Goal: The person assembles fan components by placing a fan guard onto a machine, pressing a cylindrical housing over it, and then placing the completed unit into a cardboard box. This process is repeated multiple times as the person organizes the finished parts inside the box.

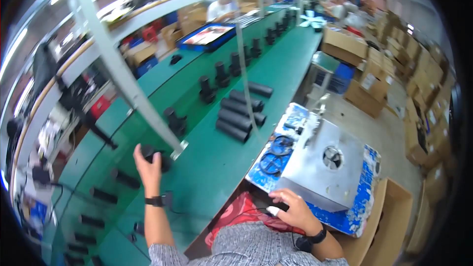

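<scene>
My left hand (148, 170) reaches over the green belt, its fingers and thumb curled round a black cylindrical plastic part (165, 161). Most of that part shows to the right of the thumb, beside the foot of a metal post. Nothing shows in my right hand (294, 210), whose fingers are bent and apart from the thumb. A white covering sits on a digit there. This hand hovers by the near corner of a grey metal box (322, 160) with a small round fan opening. Two black ring-shaped parts (277, 155) lie left of the box.
Several black tubes (234, 124) lie on the green worktop (207, 167). Black fittings (206, 90) stand in a row along the belt. A slanted metal post (118, 74) rises near my left hand. An open carton (391, 221) stands at right; stacked cartons line the aisle.
</scene>
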{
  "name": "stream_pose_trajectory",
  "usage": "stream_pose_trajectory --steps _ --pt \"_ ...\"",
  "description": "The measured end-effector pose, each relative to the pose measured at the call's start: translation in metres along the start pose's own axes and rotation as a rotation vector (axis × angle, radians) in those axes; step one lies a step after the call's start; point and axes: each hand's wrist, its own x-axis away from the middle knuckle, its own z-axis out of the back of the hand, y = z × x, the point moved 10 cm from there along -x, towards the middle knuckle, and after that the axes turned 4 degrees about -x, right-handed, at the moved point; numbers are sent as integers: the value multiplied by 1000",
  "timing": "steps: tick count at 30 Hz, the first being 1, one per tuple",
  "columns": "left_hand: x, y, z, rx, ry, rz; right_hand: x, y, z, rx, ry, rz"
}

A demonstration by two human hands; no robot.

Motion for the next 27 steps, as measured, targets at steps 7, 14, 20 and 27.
stream_pose_trajectory --steps 7,14,20,27 --pt "-43 -110 -53 -242 -26 -203 109 80 94 -131 112 -308" --pt "65 102 -20 -490 573 -385 296 109 229 -96 743 -532" --pt "290 320 -189 251 -419 -445 490 184 370 99 1201 -673" --pt "595 663 -264 478 -1137 -1430 696 329 503 464 911 -1047"
